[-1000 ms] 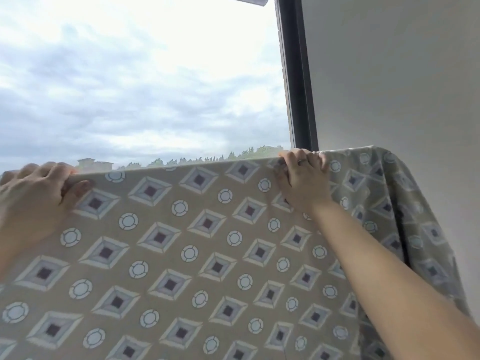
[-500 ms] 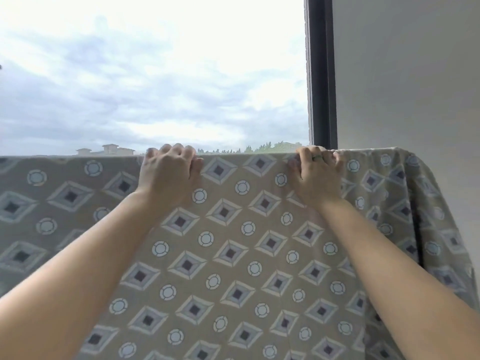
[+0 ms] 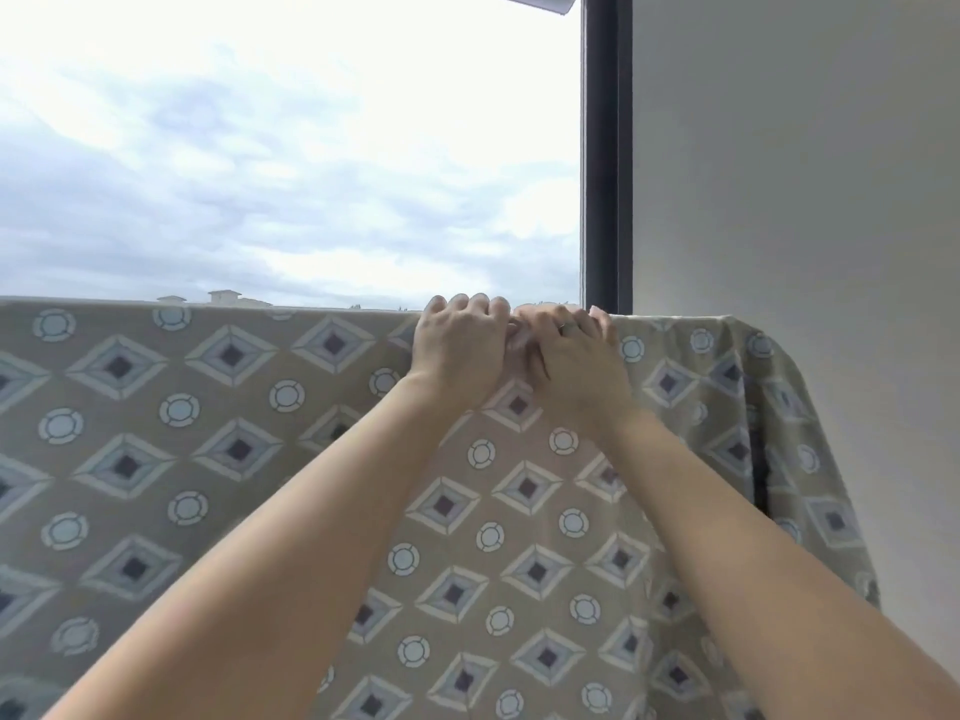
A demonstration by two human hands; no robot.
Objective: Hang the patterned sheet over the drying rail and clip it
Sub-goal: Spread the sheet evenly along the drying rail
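The patterned sheet (image 3: 218,449), tan with diamonds and circles, hangs over a rail that the cloth hides, its top fold running level across the view. My left hand (image 3: 457,350) and my right hand (image 3: 576,356) sit side by side on that top fold, thumbs touching, fingers curled over the edge and gripping the cloth. A ring shows on my right hand. Between the two thumbs something pale and translucent shows; I cannot tell whether it is a clip. The sheet's right end (image 3: 769,418) drapes down in folds past the rail's end.
A dark window frame (image 3: 605,148) rises behind my hands, with a plain wall (image 3: 805,174) to its right. Cloudy sky and distant rooftops (image 3: 223,297) lie beyond the sheet on the left.
My left hand has slid rightward along the top fold from the far left until it meets my right hand, which stayed in place on the fold.
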